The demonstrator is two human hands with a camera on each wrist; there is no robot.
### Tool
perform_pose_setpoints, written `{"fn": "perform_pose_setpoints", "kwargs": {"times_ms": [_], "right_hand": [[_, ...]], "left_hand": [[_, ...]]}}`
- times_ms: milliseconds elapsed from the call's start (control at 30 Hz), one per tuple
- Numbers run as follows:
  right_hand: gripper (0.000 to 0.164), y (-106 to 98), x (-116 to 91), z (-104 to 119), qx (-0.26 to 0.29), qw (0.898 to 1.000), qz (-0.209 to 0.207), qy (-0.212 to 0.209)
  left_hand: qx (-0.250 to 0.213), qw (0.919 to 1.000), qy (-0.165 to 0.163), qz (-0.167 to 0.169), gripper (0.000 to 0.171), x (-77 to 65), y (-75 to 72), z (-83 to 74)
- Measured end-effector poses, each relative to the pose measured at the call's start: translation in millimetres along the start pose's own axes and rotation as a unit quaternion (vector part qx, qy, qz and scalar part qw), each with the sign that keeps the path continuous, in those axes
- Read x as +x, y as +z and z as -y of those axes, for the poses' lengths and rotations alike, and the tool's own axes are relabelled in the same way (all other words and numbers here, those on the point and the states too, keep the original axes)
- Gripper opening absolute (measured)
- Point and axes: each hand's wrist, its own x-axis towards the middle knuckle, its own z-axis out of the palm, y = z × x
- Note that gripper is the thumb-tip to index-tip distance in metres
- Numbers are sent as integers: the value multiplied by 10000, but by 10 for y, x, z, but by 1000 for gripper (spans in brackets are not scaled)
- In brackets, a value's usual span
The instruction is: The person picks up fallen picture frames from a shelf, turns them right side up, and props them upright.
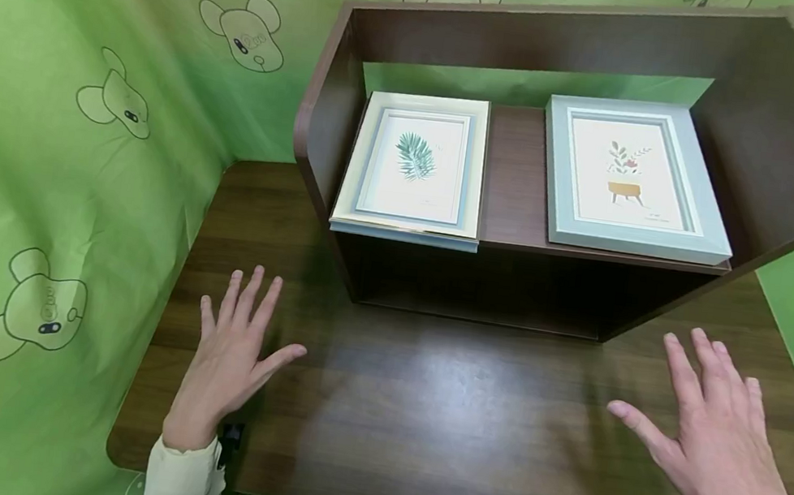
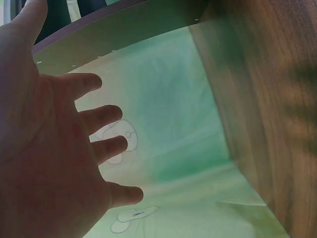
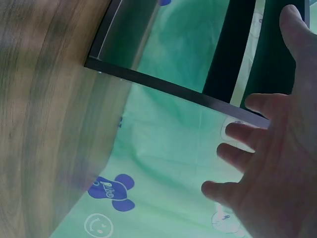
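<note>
In the head view, the back of the left hand (image 1: 229, 367) and of the right hand (image 1: 721, 439) is visible; the fingers of both hands are spread apart. Both are over the tabletop (image 1: 451, 417). The wrist views show each hand from its palm side.

Only the head view shows clearly the frames on the dark brown shelf unit (image 1: 519, 172). The cream frame with a green leaf (image 1: 416, 158) lies ahead and to the right of the left hand, with a blue-grey edge (image 1: 405, 238) under it. The pale blue frame with a plant print (image 1: 629, 172) lies ahead and slightly to the left of the right hand.

The left wrist view adds the outer face of a side panel (image 2: 133, 34), with small light dots, beyond the fingers. In the right wrist view, green cloth (image 3: 183, 44) is seen through the unit, where the head view gives a dark lower space (image 1: 474, 281). This view shows also a purple animal figure (image 3: 113, 191).

In the head view, the unit's sides stand between each hand's fingertips and the nearer frame. A pale sleeve (image 1: 182, 480) is behind the left hand.
</note>
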Motion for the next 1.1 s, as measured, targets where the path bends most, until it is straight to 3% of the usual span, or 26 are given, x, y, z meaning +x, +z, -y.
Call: {"fn": "perform_pose_setpoints", "kwargs": {"times_ms": [100,200,267,367,467,533,633,733,833,933,1100], "right_hand": [[95,-49,22,67,94,9983,-562,-154],[86,-116,79,214,239,9851,-1644,-439],[79,-146,153,358,414,9626,-2587,-697],[69,-181,320,607,810,9166,-3760,-1089],[55,-225,498,842,1286,8817,-4335,-1346],[49,-267,605,972,1522,8743,-4380,-1437],[46,-322,769,1142,1617,8770,-4217,-1638],[46,-371,931,1291,1490,8935,-3820,-1830],[42,-403,1065,1413,1210,9167,-3305,-1892],[39,-406,1183,1515,959,9329,-2893,-1917],[38,-415,1402,1669,857,9458,-2544,-1827]], "left_hand": [[21,9994,82,-339,91,11,-72,-24],[-14,9941,321,-1040,83,50,-185,-76],[-105,9860,547,-1569,77,104,-266,-126],[-292,9728,832,-2140,70,216,-377,-211],[-499,9613,1025,-2509,64,346,-493,-314],[-684,9544,1124,-2679,58,435,-565,-386],[-968,9438,1269,-2894,47,571,-644,-497],[-1177,9399,1385,-2889,43,707,-694,-597],[-1195,9461,1324,-2702,48,812,-725,-683],[-1131,9547,1100,-2523,51,877,-746,-769],[-638,9658,606,-2437,53,938,-760,-940]]}}
